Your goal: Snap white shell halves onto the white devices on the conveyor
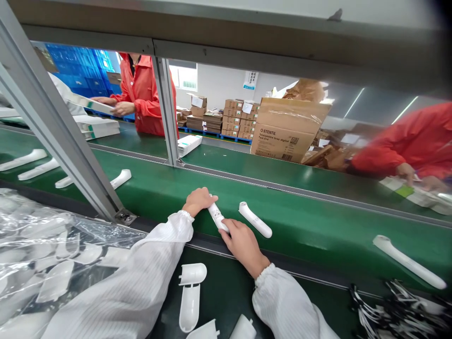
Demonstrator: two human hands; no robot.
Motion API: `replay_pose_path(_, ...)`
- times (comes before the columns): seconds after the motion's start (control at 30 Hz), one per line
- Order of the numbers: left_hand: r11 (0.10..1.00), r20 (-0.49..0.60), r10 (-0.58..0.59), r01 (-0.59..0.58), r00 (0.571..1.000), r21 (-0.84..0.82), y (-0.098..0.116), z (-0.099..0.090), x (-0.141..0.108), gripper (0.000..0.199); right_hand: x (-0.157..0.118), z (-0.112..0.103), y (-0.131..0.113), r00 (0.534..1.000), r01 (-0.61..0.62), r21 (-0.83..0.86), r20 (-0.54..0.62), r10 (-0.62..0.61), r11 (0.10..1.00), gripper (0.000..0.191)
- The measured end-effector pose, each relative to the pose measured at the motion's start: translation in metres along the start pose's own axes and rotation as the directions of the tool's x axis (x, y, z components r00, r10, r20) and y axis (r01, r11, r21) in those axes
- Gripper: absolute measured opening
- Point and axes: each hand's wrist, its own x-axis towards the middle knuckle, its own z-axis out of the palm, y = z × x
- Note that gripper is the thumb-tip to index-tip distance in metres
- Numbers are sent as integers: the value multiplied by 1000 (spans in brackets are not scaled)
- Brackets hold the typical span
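Observation:
Between my hands, over the near edge of the green conveyor belt [318, 226], is a white handheld device [216, 214] shaped like an infrared thermometer, with small markings on its face. My left hand [200, 200] grips its far end with the thumb across it. The fingers of my right hand [243, 242] close on its near end. Just to the right lies a similar white device [254, 220], apart from my hands. Below them, on the dark green work surface, are loose white plastic covers [189, 306] with rounded ends.
A plastic bag of white covers [52, 263] sits at left, a bundle of black and white wires [395, 306] at lower right. A metal post [70, 122] slants down on the left. Across the belt, people in red work near white boxes [97, 127] and a large carton [287, 129].

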Motion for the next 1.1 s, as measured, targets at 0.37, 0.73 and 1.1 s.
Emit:
replay_pose_path(0.37,988,-7,138,-138,990,-73,17,14,-24,64,-5,10,30,993,68,-132,-83,-79,989,36)
replay_pose_path(0.73,907,-543,-228,380,808,184,-155,-52,15,49,-31,-16,-50,827,411,458,176,-534,788,37)
replay_pose_path(1.1,947,-257,-225,273,940,169,-137,-70,40,57,-18,15,-28,997,44,706,-76,14,707,10)
